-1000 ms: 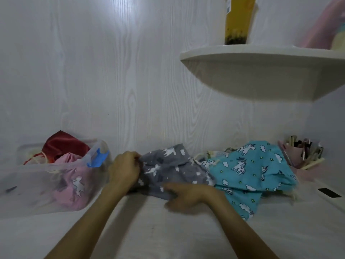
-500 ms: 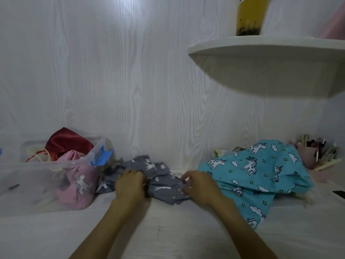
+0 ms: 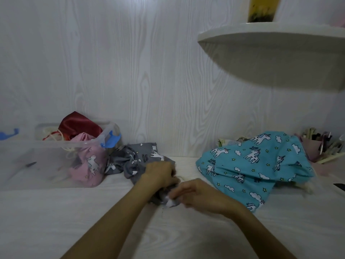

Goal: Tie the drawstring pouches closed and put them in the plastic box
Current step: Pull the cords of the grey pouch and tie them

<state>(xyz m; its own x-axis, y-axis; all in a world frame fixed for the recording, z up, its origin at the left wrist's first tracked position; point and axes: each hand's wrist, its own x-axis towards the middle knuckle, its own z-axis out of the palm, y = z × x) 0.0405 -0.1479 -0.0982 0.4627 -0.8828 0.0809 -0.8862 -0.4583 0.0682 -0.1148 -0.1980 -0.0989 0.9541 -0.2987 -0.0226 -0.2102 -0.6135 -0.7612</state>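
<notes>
While the left hand bunches the near end of the grey unicorn-print cotton drawstring pouch, its fingers curled round the gathered cloth, the right hand pinches a fold of the same pouch just beside them, fingertips closed on a pale patch of fabric. A short pale bit of cord shows between the two hands; which fingers hold it, if any, cannot be told through the blur. Beyond the left knuckles the rest of the pouch lies slack on the white wood-grain tabletop, its far end touching the clear plastic storage box with blue clips. A pink unicorn pouch and a dark red satin pouch sit in that box. Just beyond the right hand's fingers lies a large turquoise unicorn-print pouch, not yet handled.

My judgement is that the mouth is being drawn shut before knotting. The risk is that the cord is gripped together with loose cloth, so a pull would jam the channel or leave the neck gaping. A knot tied on one strand alone could slip once the pouch is dropped into the box.
</notes>
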